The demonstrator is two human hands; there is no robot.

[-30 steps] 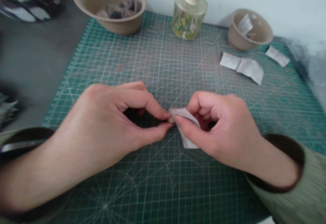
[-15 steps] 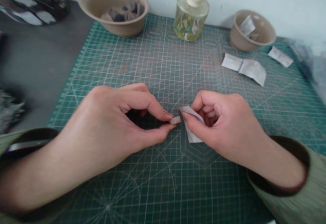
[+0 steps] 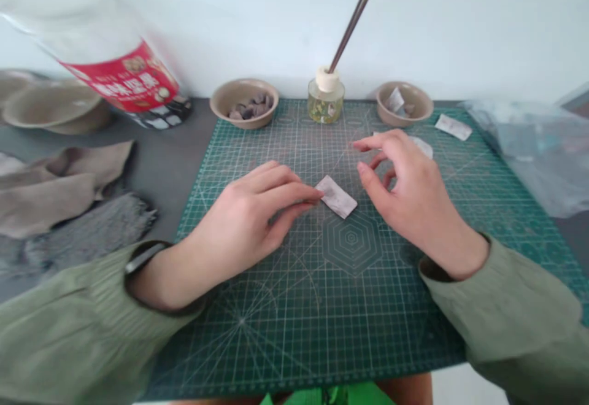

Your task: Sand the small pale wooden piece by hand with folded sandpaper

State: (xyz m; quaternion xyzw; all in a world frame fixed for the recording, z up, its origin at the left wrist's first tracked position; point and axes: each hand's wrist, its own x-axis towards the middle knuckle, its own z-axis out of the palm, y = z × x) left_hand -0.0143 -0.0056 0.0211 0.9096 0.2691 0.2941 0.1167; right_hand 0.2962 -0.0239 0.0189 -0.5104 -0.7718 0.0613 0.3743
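A small pale rectangular packet (image 3: 338, 197) lies flat on the green cutting mat (image 3: 294, 282). The fingertips of my left hand (image 3: 262, 208) are pressed together at the packet's left corner; whether they pinch it or something small is too unclear to tell. My right hand (image 3: 400, 184) hovers to the right of the packet, its thumb and index finger apart and nothing between them. Behind it, a pale packet (image 3: 422, 146) is partly covered by the hand. Another packet (image 3: 453, 127) rests at the back right.
Along the back stand a bowl of dark lumps (image 3: 245, 104), a glass diffuser with sticks (image 3: 326, 95) and a bowl holding packets (image 3: 405, 104). At left are a red-labelled jar (image 3: 124, 80), bowls (image 3: 55, 107) and cloths (image 3: 69, 190). A clear plastic bag (image 3: 538, 153) lies right.
The view has tilted up and back. My right hand has let go of the pale packet, which now lies on the mat, and its fingers have opened. The small piece in my left fingertips no longer shows.
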